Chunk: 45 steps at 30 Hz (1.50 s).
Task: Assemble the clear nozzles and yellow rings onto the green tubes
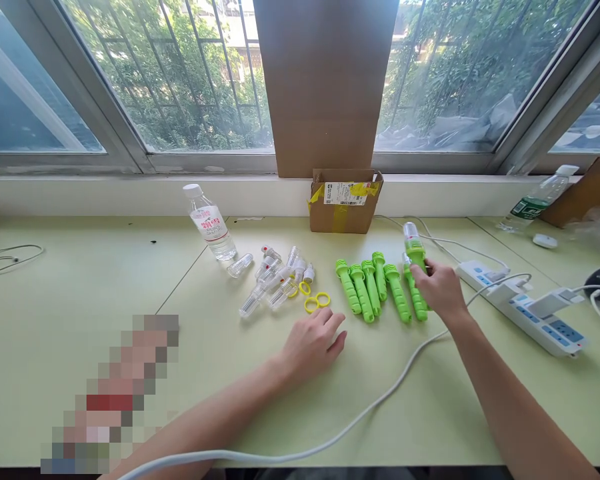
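"Two bare hands over one pale green tabletop (380, 353)," the first observer notes. "Clock centred on the person's left hand (314, 343), 12 toward the window. State of each?"

"Left hand: palm down, fingers loosely bent, thumb set apart. Whether anything lies beneath the palm, cannot tell. Right hand (437, 287), at 2 o'clock: closed around a bright green plastic tube with a clear cylindrical top (416, 252), tilted, its clear end toward 11."

"Other green pieces?"

"Five bright green ridged plastic tubes (371, 288) lie close together between 1 and 2 o'clock. Another bright green tube (419, 305) lies just below the held one, partly covered by it and the right hand."

"Nearest the left fingers?"

"Small yellow plastic rings (317, 302), at 12, just beyond the fingertips. At 11, a loose heap of clear plastic tubular pieces (281, 293), some overlapping."

"Surroundings?"

"Clear plastic water bottle with a white cap (213, 223), upright, between 10 and 11. Small open brown cardboard box with yellow tape (340, 219), between 12 and 1, well beyond the rings. Long white power strip with blue sockets (545, 327), near 3, past the right hand."
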Tool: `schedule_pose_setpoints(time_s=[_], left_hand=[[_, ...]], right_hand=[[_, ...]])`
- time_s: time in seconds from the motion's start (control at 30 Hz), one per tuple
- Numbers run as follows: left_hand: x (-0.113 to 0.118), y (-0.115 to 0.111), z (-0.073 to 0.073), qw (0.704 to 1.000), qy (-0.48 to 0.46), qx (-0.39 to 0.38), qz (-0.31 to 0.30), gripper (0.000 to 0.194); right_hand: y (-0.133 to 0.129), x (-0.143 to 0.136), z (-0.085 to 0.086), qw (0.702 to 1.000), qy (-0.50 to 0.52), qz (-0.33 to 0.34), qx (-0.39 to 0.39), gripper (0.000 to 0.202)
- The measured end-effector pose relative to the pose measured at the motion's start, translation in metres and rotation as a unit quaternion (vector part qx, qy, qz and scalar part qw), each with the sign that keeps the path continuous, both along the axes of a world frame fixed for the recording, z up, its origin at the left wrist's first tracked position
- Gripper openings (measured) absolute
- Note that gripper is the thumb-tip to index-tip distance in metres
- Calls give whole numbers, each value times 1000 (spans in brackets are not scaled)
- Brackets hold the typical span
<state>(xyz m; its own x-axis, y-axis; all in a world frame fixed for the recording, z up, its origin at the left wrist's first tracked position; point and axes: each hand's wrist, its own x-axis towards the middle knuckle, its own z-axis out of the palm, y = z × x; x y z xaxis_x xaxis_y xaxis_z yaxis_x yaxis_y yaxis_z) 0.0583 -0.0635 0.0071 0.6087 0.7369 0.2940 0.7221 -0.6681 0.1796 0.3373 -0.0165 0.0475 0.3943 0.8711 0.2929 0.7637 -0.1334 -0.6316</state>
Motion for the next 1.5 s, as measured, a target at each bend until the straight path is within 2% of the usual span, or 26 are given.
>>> schedule_pose_setpoints(time_s=[0.17,0.3,0.4,0.7,0.9,1.5], left_hand=[[0,0,-1,1000,5,9,11,18],[0,1,0,1000,11,12,20,18],[0,2,0,1000,17,5,25,19],[-1,3,3,996,44,-58,47,24],[-1,5,5,992,67,-69,84,26],[-9,20,7,972,85,-87,203,33]], right_hand=[[5,31,-8,988,-74,-64,-120,25],[8,40,-13,971,-96,-84,-202,31],[9,42,-16,964,-97,-84,-234,35],[16,49,-29,948,-136,-78,-277,35],[18,48,-31,940,-131,-71,-307,35],[14,44,-34,949,-137,-75,-274,47]])
